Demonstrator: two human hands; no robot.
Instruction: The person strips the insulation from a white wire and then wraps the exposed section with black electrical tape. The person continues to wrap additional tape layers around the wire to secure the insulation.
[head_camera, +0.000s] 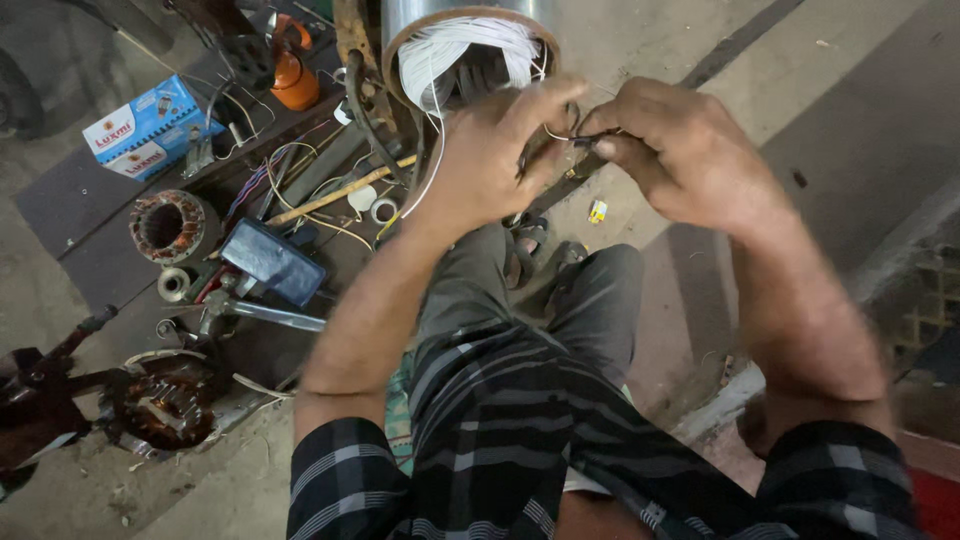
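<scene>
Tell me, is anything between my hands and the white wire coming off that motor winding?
Nothing visible. The left hand and right hand already pinch the white wire between their fingertips, just below the cylinder's white winding.

Concrete floor, dark board w/ stator, box (blue-white), tools
</scene>
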